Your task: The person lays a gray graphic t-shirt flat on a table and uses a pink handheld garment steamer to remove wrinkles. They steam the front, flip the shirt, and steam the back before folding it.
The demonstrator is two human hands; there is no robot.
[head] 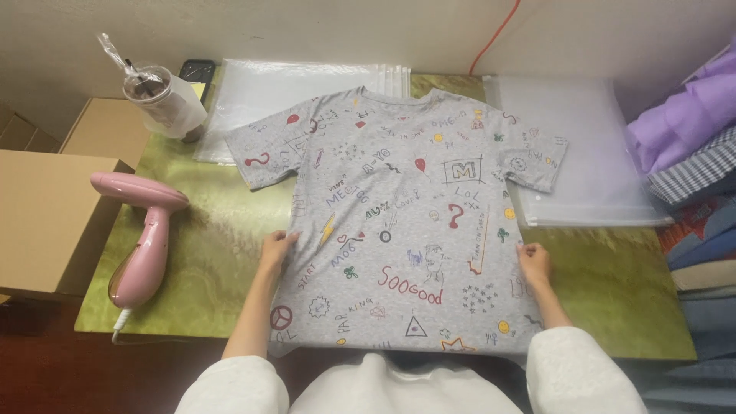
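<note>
On the green table (199,230), left hand (274,247) and right hand (533,261) each pinch the grey T-shirt's (399,207) side edges

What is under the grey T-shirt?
The grey T-shirt lies on a green table, its sleeves overlapping clear plastic bags. Both hands grip its side edges. Anything beneath the shirt's middle is covered and cannot be seen.

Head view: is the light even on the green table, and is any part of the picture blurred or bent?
Head view: soft light, a pale sheen on the green table near the pink steamer; grey T-shirt sharp, both hands, left hand and right hand, clear; white sleeves at the bottom edge soft; table edges bow slightly.
</note>
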